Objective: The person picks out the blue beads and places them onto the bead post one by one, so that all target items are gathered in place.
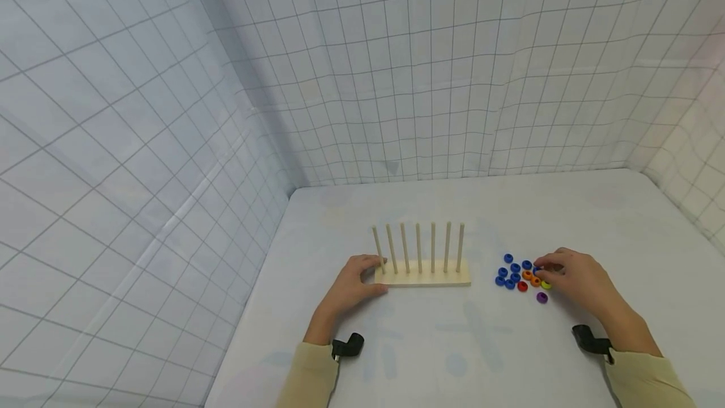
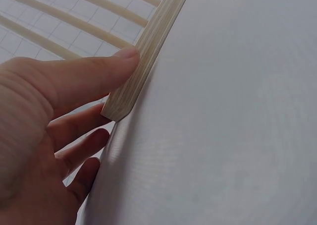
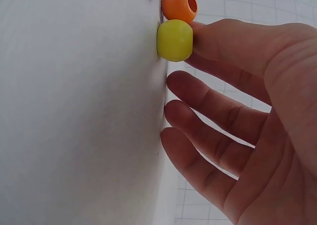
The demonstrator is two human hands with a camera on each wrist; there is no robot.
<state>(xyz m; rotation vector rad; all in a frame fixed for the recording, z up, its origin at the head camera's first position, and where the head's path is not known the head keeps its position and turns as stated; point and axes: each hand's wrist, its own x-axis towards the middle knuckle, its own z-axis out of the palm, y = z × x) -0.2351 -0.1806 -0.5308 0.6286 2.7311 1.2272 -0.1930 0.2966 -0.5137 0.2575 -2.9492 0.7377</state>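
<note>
A pale wooden peg rack [image 1: 421, 279] stands on the table, with several bare upright pegs on its base. My left hand [image 1: 354, 282] holds the rack's left end, thumb along the front edge and fingers behind. In the left wrist view, the thumb [image 2: 106, 69] presses on the base. To the right, my right hand [image 1: 580, 279] has its thumb and index finger around a blue bead [image 1: 537, 271] at the edge of a bead group. A yellow bead [image 3: 175, 40] sits right by the thumb and hides the fingertips in the right wrist view.
Several loose blue beads [image 1: 503, 272] lie between rack and right hand. Among them are orange beads [image 1: 527, 275] and a red bead [image 1: 522, 286]. A purple bead [image 1: 542, 298] lies nearer the front. Gridded white cloth walls [image 1: 396, 80] surround the white table [image 1: 419, 345].
</note>
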